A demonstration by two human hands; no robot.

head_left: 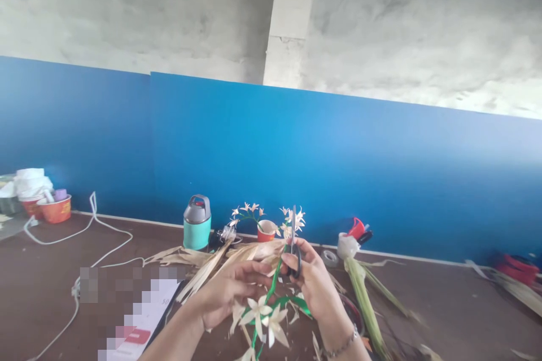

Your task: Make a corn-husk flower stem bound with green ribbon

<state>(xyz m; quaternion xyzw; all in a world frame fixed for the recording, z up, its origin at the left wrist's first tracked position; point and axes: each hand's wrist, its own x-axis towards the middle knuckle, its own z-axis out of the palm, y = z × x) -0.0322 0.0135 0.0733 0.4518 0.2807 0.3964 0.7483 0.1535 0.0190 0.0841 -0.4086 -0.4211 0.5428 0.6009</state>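
Observation:
My right hand [311, 276] is closed round a pair of scissors with black handles [300, 265], its blades pointing up. Its thumb is against the green-wrapped stem [275, 281] of an artificial flower spray, which slants down between my hands. Cream star-shaped flowers [256, 311] sit low on the spray, in front of my left hand. My left hand [232, 287] has its fingers apart and curved beside the stem, fingertips close to it; whether they touch it I cannot tell. Loose green ribbon [296, 302] lies below my right hand. More cream flowers [293, 220] show behind the blades.
Dried husks [249, 251] spread behind my hands. Farther back stand a teal flask [197, 231] and a red paper cup [266, 231]. A tape roll [330, 258] and green stalks [364, 304] lie right. A white cable [80, 240] and red tubs [55, 210] are left. A blue partition [296, 152] rises behind.

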